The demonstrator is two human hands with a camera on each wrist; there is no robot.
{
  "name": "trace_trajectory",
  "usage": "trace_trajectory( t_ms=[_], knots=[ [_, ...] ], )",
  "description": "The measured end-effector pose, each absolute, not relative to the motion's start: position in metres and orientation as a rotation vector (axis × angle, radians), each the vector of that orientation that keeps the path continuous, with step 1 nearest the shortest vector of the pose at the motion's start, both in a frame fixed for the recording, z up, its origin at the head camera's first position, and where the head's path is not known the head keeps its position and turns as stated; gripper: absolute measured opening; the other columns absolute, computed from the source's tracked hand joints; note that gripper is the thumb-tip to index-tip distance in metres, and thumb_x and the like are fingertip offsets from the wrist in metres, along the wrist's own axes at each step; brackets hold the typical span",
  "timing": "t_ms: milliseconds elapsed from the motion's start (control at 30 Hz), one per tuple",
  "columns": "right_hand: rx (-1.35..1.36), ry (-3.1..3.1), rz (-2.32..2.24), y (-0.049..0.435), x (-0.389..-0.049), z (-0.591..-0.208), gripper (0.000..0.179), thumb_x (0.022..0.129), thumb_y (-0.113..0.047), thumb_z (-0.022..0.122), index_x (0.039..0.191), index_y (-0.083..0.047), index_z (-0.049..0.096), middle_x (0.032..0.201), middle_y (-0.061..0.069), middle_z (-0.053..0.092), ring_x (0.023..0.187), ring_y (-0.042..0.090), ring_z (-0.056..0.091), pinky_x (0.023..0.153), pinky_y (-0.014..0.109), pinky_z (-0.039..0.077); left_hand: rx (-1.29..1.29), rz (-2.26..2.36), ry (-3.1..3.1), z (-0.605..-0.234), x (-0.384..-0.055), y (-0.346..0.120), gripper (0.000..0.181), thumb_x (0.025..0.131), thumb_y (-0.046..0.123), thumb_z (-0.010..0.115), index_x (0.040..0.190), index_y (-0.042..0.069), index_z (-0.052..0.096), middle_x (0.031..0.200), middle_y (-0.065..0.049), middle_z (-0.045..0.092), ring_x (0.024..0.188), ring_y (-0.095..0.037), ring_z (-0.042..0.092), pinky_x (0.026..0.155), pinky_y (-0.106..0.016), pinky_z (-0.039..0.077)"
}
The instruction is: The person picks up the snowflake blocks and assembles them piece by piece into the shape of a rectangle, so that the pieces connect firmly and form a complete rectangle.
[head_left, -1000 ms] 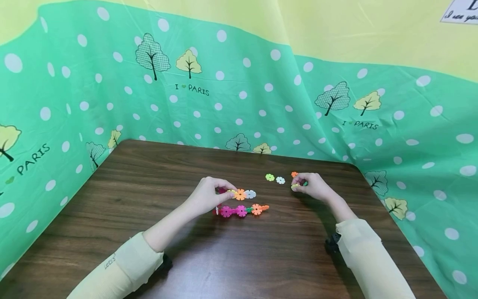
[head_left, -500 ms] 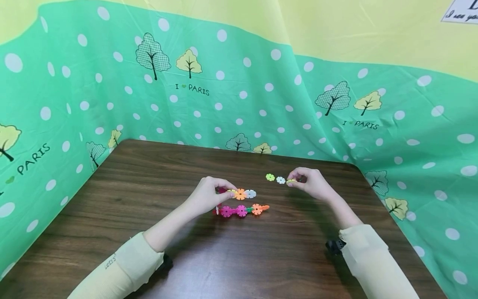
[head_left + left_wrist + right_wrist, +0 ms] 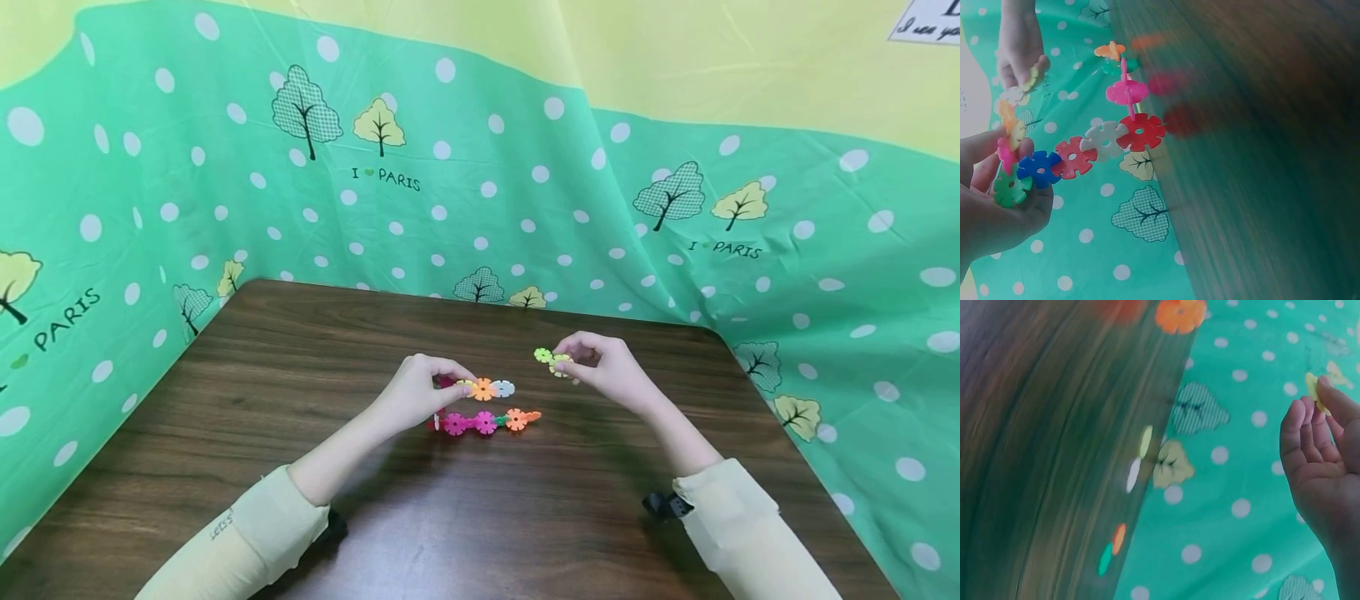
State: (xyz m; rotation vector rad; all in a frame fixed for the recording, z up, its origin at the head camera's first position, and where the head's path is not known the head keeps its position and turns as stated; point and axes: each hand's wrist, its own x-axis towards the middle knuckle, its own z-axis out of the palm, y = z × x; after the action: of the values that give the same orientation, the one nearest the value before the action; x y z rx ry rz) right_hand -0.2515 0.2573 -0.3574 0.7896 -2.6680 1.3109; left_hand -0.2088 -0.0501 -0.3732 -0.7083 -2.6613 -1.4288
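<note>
My left hand point(image 3: 414, 387) grips a curved chain of interlocked flower-shaped plastic discs point(image 3: 484, 423) above the table. Its fingers close round the discs near a green one point(image 3: 1012, 189) and a blue one point(image 3: 1039, 169). One end of the chain carries an orange disc point(image 3: 483, 389) and a white disc point(image 3: 503, 389), pointing toward the right. The other end, with pink and orange pieces, runs nearer the body. My right hand point(image 3: 613, 371) pinches a single yellow flower disc point(image 3: 1312, 390) between thumb and fingertips, a short way right of the white end.
Loose flower discs lie near the back of the brown table point(image 3: 315, 333): yellow-green point(image 3: 1145, 441), white point(image 3: 1133, 474), orange point(image 3: 1119, 539) and green point(image 3: 1105, 559). Behind the table hangs a green polka-dot cloth point(image 3: 480, 208) with printed trees.
My right hand has lifted the yellow disc from the right-hand loose pieces and carried it left, toward the chain. The left hand stays in place with the chain.
</note>
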Motion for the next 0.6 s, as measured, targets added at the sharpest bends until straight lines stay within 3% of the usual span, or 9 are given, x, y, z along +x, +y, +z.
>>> trace_trajectory(
  t_ms=[200,400,600],
  knots=[
    [0.732,-2.632,1.554,0.239,-0.241,-0.354,0.023,0.083,-0.009,0.071,0.102,0.001,0.063,0.080,0.015,0.066,0.057,0.021,0.063,0.056,0.033,0.055,-0.707,-1.420,-2.647,-0.373,-0.207,-0.050,0.010,0.082,0.018,0.074,0.092,0.022,0.075,0.084,0.009,0.070,0.070,-0.010,0.055,0.063,-0.026,0.047],
    [0.619,-2.636,1.757,0.224,-0.231,-0.356,0.026,0.085,-0.015,0.071,0.102,0.003,0.061,0.082,0.023,0.065,0.061,0.037,0.064,0.058,0.039,0.056,-0.693,-1.433,-2.636,-0.374,-0.207,-0.050,0.010,0.082,0.018,0.074,0.091,0.022,0.075,0.082,0.010,0.070,0.069,-0.010,0.055,0.061,-0.026,0.047],
    [0.518,-2.649,1.877,0.212,-0.223,-0.357,0.030,0.085,-0.016,0.071,0.104,0.004,0.059,0.081,0.017,0.068,0.064,0.040,0.064,0.060,0.043,0.056,-0.694,-1.421,-2.626,-0.373,-0.206,-0.049,0.009,0.081,0.017,0.075,0.090,0.021,0.075,0.083,0.009,0.070,0.071,-0.009,0.056,0.064,-0.025,0.048]
  ],
)
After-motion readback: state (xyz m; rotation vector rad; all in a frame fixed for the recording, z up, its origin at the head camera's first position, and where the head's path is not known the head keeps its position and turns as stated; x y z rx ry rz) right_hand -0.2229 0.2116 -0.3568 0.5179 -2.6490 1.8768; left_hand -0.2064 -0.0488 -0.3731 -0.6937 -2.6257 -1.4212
